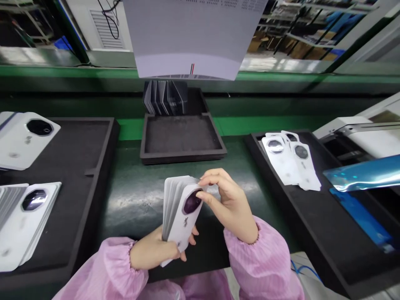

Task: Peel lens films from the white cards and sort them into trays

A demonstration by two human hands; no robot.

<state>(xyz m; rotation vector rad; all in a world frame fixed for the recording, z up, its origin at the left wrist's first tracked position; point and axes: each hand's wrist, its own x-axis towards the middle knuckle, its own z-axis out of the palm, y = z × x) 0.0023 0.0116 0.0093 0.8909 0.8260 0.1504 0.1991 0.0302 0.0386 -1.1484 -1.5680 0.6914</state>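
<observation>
Fanned over the middle of the bench is a stack of thin white phone back panels (186,221), each shaped like a phone's rear; the front one bears a dark camera patch and small dark lettering. My left hand (162,250) grips the lower end of the stack, with its thumb across the front and fingers emerging on the right side. At the upper right corner, my right hand (229,204) pinches the front panel between thumb and fingers, beside the camera patch. The upper edges of the panels behind are spread to the left.
On the left, a black foam tray (103,166) bears white panels (34,221) in stacks. Behind, a smaller black tray (184,156) adjoins dark upright sheets (164,98). The right tray (281,212) has several white panels (290,160); shiny blue film (365,173) overhangs it.
</observation>
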